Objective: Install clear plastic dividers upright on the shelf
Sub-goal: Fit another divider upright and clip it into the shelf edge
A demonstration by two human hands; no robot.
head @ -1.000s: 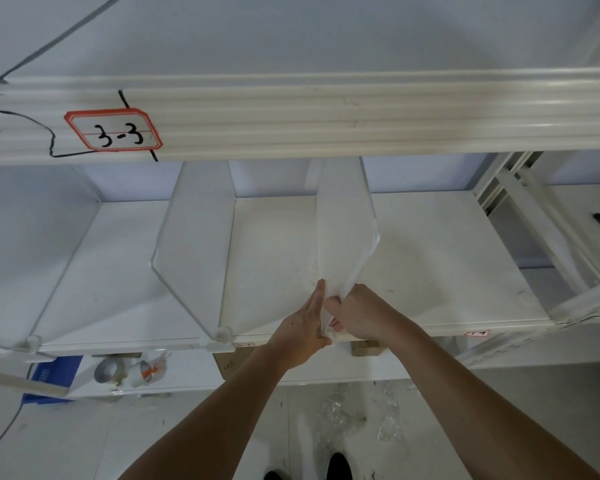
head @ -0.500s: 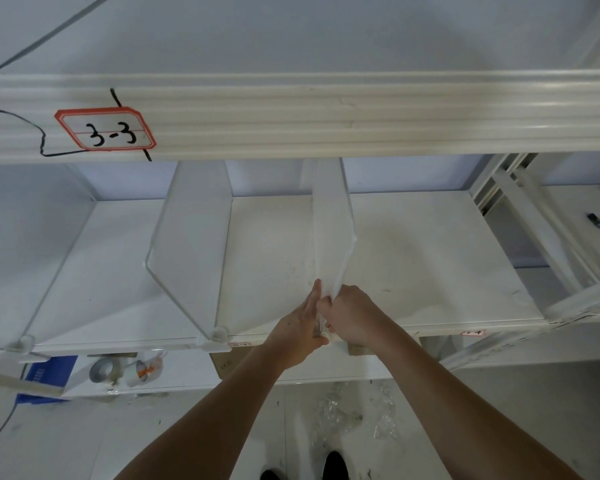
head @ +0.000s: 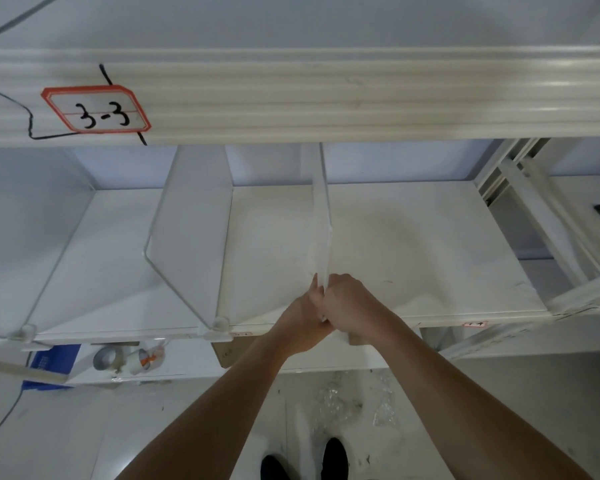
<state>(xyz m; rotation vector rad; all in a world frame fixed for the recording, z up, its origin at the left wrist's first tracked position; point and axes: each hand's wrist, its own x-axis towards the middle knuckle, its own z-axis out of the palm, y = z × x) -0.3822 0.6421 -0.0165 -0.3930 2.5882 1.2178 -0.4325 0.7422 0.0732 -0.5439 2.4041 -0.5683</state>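
Observation:
A clear plastic divider [head: 322,220] stands on edge on the white shelf [head: 430,258], seen almost edge-on and running from the front lip to the back wall. My left hand [head: 303,322] and my right hand [head: 350,306] clasp its front lower end from either side, at the shelf's front edge. Two more dividers stand upright further left: one [head: 191,237] seated in a white clip [head: 219,325] on the front edge, another [head: 21,244] at the far left with its own clip [head: 25,332].
The beam of the shelf above [head: 326,98], labelled "3-3" [head: 96,109], crosses overhead. A slanted shelf frame [head: 548,230] stands to the right. Tape rolls [head: 118,358] and a blue crate [head: 51,362] sit on the lower level. My shoes [head: 305,459] and plastic scraps are on the floor.
The held divider has swung from tilted, with its broad face showing, to nearly edge-on and upright. Both hands stayed clamped at its front end.

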